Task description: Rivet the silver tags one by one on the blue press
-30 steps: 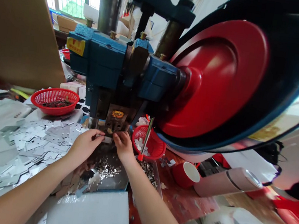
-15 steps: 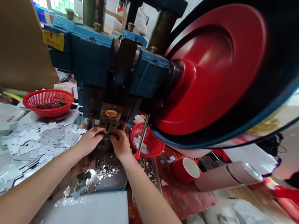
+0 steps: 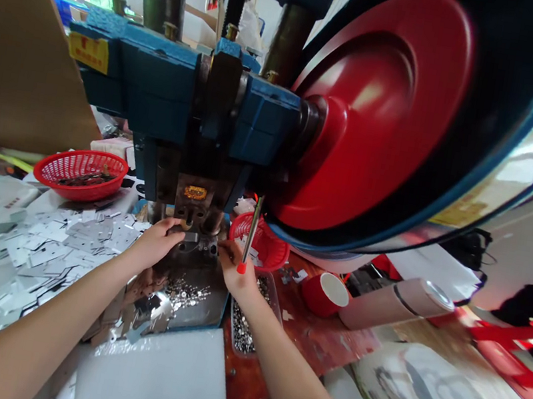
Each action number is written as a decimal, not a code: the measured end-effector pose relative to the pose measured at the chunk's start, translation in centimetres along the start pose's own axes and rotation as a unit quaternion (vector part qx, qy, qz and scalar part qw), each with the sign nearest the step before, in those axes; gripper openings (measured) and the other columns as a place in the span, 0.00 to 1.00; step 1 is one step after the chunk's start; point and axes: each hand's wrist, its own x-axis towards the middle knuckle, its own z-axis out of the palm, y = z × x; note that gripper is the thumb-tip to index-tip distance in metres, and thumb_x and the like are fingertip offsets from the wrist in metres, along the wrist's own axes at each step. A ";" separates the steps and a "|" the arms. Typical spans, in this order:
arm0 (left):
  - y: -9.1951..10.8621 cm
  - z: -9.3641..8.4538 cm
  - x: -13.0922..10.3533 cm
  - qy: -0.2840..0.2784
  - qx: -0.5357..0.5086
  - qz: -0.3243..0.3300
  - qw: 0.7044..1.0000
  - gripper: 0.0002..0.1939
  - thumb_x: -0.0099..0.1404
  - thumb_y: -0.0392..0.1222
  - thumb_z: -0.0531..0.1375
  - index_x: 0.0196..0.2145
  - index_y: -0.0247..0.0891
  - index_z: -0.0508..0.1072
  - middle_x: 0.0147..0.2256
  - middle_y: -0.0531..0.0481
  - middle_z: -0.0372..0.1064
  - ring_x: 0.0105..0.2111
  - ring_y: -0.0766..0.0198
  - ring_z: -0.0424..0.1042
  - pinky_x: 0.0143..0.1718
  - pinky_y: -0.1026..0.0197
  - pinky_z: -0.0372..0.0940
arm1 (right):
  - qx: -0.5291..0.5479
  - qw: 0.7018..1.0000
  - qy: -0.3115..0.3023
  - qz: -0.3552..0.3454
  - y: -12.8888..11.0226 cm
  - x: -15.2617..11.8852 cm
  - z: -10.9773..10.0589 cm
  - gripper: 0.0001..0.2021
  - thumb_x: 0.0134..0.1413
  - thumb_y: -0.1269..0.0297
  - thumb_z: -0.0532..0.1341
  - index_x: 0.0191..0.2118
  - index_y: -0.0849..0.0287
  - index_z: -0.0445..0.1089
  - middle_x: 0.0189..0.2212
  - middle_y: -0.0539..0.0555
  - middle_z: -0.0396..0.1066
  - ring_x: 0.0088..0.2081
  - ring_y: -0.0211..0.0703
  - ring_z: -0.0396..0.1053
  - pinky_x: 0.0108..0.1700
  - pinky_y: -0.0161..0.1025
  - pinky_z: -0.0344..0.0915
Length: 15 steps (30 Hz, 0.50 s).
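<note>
A blue punch press (image 3: pixel 152 90) stands in front of me, with a dark metal die (image 3: pixel 196 242) at its foot. My left hand (image 3: pixel 158 243) is at the die's left side, thumb and forefinger closed beside a small grey flat piece (image 3: pixel 190 236); what lies between them is hidden. My right hand (image 3: pixel 238 276) is just right of the die with its fingers curled together, and I cannot make out anything in them. A thin metal rod with a red tip (image 3: pixel 241 268) hangs in front of that hand. Small shiny metal bits (image 3: pixel 188 295) lie on the press bed below.
Flat metal pieces (image 3: pixel 45 252) are heaped at left, below a red basket (image 3: pixel 110 192). A second red basket (image 3: pixel 278 252) and a clear tub of metal bits (image 3: pixel 244 341) stand right. Beyond are a red cup (image 3: pixel 325 294) and flask (image 3: pixel 391 307). The red flywheel (image 3: pixel 383 130) overhangs.
My right hand has moved from the die to the right and slightly down, baring the die's front. My left hand stays at the die's left side. The view has shifted slightly.
</note>
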 end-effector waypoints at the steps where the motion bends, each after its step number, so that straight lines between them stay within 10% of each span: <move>1: -0.1 -0.2 -0.1 0.008 0.003 0.008 1.000 0.21 0.57 0.49 0.56 0.47 0.38 0.71 0.48 0.45 0.71 0.47 0.54 0.70 0.51 0.54 0.61 | -0.024 1.000 -0.011 -0.010 -0.2 -0.2 -0.2 0.07 0.52 0.67 0.57 0.36 0.55 0.72 0.33 0.51 0.73 0.38 0.45 0.69 0.42 0.41 0.66; 10: -2.9 -5.5 -5.4 0.057 0.108 0.032 0.992 0.19 0.60 0.55 0.53 0.42 0.44 0.73 0.48 0.49 0.69 0.48 0.54 0.67 0.48 0.55 0.62 | -0.280 0.946 -0.116 -0.112 -2.1 -1.9 -0.1 0.08 0.57 0.68 0.58 0.39 0.51 0.74 0.36 0.54 0.70 0.41 0.46 0.66 0.46 0.43 0.62; 15: -2.8 -5.5 -8.7 -0.002 0.190 0.049 0.981 0.15 0.62 0.51 0.51 0.37 0.45 0.74 0.41 0.50 0.72 0.42 0.56 0.69 0.44 0.56 0.62 | -0.300 0.938 -0.117 -0.124 -2.3 -2.3 0.3 0.07 0.57 0.69 0.58 0.34 0.50 0.73 0.34 0.53 0.69 0.42 0.47 0.64 0.46 0.43 0.60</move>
